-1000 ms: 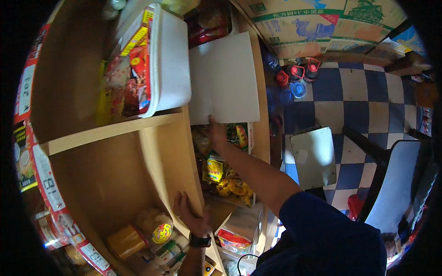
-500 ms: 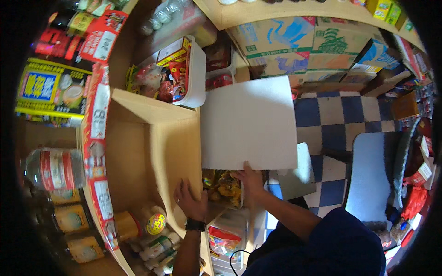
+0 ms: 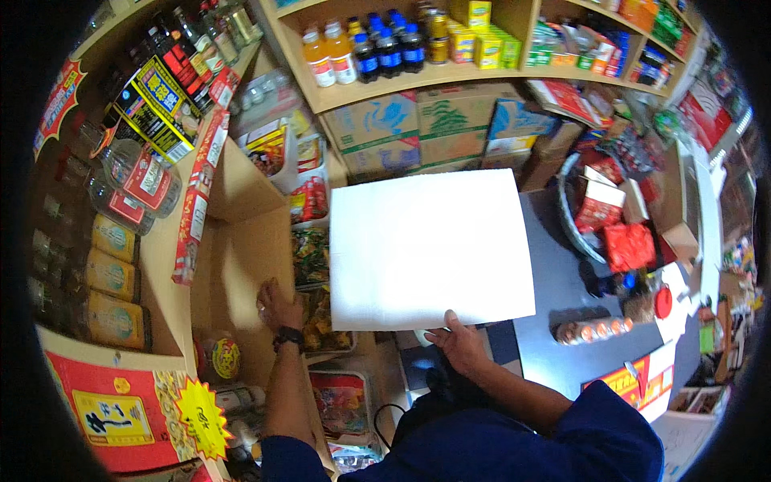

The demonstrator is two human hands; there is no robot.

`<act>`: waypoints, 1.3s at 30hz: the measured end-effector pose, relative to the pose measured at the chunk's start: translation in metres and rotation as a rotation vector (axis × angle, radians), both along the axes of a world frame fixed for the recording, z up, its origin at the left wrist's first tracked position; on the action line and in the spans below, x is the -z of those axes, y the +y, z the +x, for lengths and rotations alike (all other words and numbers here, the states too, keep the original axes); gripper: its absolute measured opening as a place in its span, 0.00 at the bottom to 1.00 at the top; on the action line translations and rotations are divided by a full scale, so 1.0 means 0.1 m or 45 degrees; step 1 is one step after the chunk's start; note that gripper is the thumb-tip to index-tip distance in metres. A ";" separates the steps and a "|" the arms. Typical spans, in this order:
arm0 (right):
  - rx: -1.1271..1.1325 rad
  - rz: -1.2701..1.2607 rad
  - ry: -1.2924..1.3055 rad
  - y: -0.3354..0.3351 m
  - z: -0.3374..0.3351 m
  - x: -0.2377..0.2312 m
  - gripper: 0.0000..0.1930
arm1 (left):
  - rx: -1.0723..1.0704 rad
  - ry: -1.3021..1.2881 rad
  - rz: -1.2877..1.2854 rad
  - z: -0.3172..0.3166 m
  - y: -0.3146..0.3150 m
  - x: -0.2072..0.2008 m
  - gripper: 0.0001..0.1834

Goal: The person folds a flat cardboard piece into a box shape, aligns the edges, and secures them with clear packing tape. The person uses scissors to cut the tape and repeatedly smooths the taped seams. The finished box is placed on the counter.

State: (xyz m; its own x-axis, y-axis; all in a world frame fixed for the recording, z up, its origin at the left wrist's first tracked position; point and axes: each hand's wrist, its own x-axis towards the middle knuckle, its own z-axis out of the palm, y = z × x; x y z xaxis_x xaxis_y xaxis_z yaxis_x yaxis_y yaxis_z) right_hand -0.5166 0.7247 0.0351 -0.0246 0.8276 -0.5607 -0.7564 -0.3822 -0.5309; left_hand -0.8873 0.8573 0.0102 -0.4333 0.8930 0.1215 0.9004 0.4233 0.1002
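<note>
A white rectangular board [image 3: 432, 249], brightly lit, is held out in front of me. My right hand [image 3: 462, 344] is closed on its near edge, the thumb on top and the other fingers partly hidden beneath. Whether it is a thin sheet or the face of something thicker, I cannot tell. My left hand [image 3: 279, 307], a dark watch on its wrist, rests with fingers stretched out at the edge of the wooden shelf [image 3: 249, 233] and holds nothing.
Below the board's left side stand plastic bins [image 3: 331, 341] of packaged food. To the left, shelves carry large bottles [image 3: 144, 181] and jars. Cardboard cartons [image 3: 377, 132] are stacked beyond the board. On the right, a dark counter [image 3: 554, 281] holds a basket [image 3: 569, 205] and a clear tube-shaped pack [image 3: 593, 330].
My view has tilted up and shifted, bringing in the bottle shelf and more of the counter. The board has been raised off the bins with my right hand. My left hand stays at the shelf.
</note>
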 end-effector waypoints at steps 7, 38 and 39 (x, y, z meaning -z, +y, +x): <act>-0.003 0.356 0.116 -0.87 0.40 -0.54 0.19 | 0.065 -0.030 -0.067 0.04 -0.01 -0.08 0.38; 0.751 0.395 -0.817 -5.61 1.86 -1.14 0.15 | 1.695 -2.240 -0.897 4.05 -3.75 -1.42 0.43; 0.709 0.266 -1.429 -5.79 1.89 -1.16 0.15 | 1.540 -2.330 -0.934 4.13 -3.83 -1.39 0.41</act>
